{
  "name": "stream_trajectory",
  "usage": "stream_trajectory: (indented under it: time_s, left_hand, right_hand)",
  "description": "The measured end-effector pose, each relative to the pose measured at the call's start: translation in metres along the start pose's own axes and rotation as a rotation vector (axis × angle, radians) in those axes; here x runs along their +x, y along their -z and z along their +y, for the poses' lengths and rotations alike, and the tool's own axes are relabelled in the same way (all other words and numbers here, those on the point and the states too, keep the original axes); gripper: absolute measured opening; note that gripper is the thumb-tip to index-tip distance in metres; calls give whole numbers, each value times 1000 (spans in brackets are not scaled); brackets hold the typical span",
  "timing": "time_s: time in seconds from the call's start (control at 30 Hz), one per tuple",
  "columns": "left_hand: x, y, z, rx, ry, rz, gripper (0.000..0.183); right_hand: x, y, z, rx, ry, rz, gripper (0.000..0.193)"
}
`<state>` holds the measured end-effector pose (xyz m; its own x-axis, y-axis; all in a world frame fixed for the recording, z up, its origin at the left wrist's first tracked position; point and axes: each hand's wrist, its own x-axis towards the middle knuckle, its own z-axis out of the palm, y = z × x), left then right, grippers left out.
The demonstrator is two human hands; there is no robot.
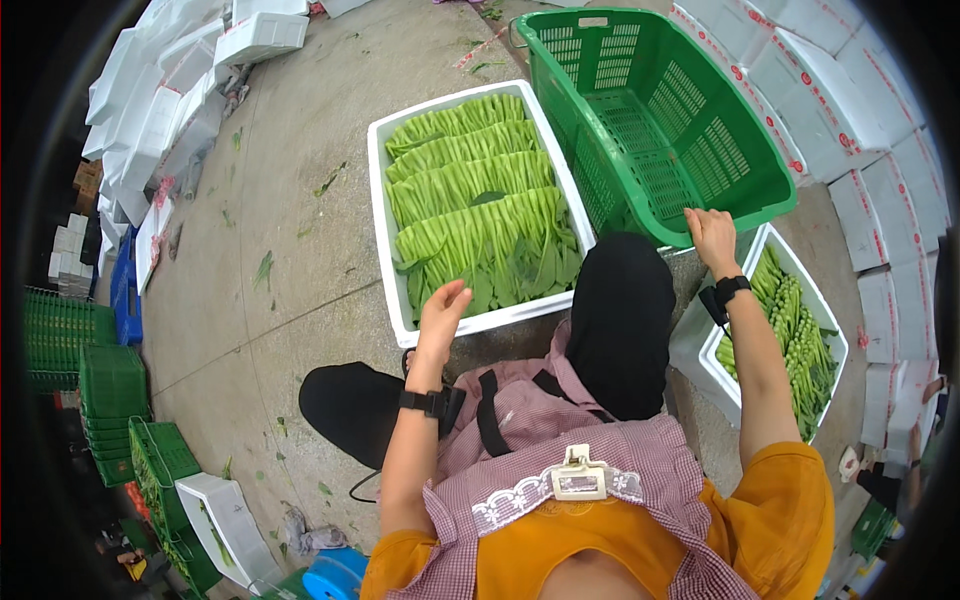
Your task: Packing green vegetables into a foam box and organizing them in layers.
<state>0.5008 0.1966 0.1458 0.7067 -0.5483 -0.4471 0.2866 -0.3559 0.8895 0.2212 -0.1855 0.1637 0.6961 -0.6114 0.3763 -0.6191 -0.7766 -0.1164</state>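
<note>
A white foam box (378, 200) on the floor in front of me holds several neat rows of green leafy vegetables (485, 215), stems side by side. My left hand (440, 315) is over its near left edge, by the leaves of the nearest row. Its fingers are curled together, with nothing visible in them. My right hand (712, 240) grips the near rim of a big green plastic crate (610, 150), tilted beside the box. Slatted walls and a bare bottom show inside it. Below my right hand, another white foam box (706, 365) contains bundled greens (790, 320).
White foam boxes (810, 90) are stacked along the right, more boxes (165, 120) at the far left. Green crates (110, 400) stand at the left, near an open white box (230, 530) and a blue tub (335, 575). Loose leaves litter the concrete floor (270, 200).
</note>
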Motion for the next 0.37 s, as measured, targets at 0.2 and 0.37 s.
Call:
stream_trajectory:
  time_s: [0.2, 0.37]
  left_hand:
    - [-19, 46, 32, 363, -295, -46, 49]
    - [-15, 90, 49, 195, -280, 32, 55]
  right_hand:
    - [30, 17, -9, 398, -145, -297, 25]
    - [116, 81, -112, 600, 56, -205, 29]
